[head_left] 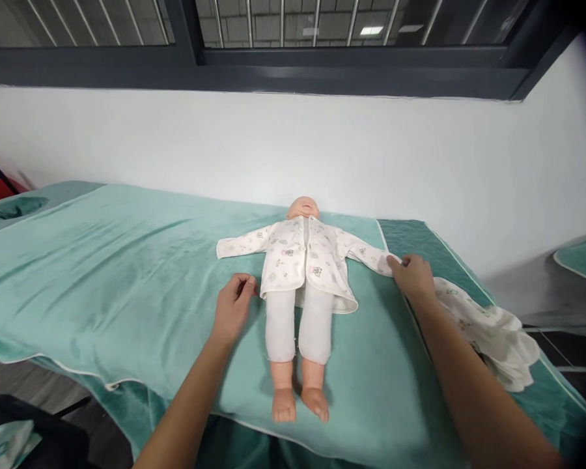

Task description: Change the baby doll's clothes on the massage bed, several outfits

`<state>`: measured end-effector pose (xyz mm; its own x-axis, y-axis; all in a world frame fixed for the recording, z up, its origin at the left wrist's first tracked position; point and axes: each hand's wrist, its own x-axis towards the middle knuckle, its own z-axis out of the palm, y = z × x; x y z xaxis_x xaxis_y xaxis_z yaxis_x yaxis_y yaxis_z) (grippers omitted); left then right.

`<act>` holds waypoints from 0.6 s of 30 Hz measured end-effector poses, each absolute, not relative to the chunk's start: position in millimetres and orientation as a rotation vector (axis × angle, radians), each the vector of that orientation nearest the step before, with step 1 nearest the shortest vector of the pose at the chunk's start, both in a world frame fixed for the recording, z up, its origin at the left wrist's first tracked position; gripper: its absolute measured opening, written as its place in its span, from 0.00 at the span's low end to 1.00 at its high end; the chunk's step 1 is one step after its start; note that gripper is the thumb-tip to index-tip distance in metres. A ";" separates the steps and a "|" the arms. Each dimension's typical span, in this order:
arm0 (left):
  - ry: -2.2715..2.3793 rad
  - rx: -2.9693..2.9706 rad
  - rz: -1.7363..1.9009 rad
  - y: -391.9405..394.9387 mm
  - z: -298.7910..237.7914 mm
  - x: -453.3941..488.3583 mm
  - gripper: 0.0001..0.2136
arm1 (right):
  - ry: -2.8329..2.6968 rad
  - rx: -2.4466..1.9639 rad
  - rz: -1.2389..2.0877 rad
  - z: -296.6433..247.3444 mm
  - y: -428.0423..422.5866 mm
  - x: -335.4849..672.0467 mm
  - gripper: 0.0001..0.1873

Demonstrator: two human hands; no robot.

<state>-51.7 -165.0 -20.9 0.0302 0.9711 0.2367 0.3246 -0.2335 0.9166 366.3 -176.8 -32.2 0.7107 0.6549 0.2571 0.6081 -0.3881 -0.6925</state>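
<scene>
A baby doll (303, 207) lies on its back on the bed, feet toward me. It wears a white printed baby jacket (286, 260), closed at the neck and parting below, over white legs (280, 326). Both sleeves are spread out sideways. My right hand (414, 277) pinches the cuff end of the sleeve on the right between thumb and fingers. Beside the jacket's lower left edge, my left hand (234, 303) rests with its fingers curled in and nothing visible in them. No doll hands show at the cuffs.
A crumpled white printed cloth (488, 332) lies on the bed near my right forearm. The teal sheet (127, 273) covers the bed, which stands against a white wall (224, 143) under a dark window frame (322, 75). A dark item (34, 430) sits at lower left.
</scene>
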 end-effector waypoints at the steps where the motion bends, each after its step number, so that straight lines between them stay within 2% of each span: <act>1: 1.342 1.632 1.216 -164.8 -20.9 -51.7 0.12 | -0.942 -2.131 0.108 -33.1 -172.9 371.1 0.21; 5: 1.363 1.643 1.200 -164.4 -20.3 -51.7 0.12 | -0.849 -2.115 0.176 -40.6 -167.4 378.9 0.22; 11: 1.393 1.625 1.201 -164.9 -17.8 -49.8 0.12 | -0.893 -1.764 0.324 -49.7 -166.2 380.4 0.19; 15: 1.399 1.625 1.202 -164.6 -17.2 -49.2 0.12 | -0.874 -1.435 0.340 -52.8 -160.1 375.2 0.28; 18: 1.393 1.624 1.195 -164.1 -16.9 -49.5 0.12 | -0.895 -1.347 0.315 -57.0 -156.7 373.4 0.30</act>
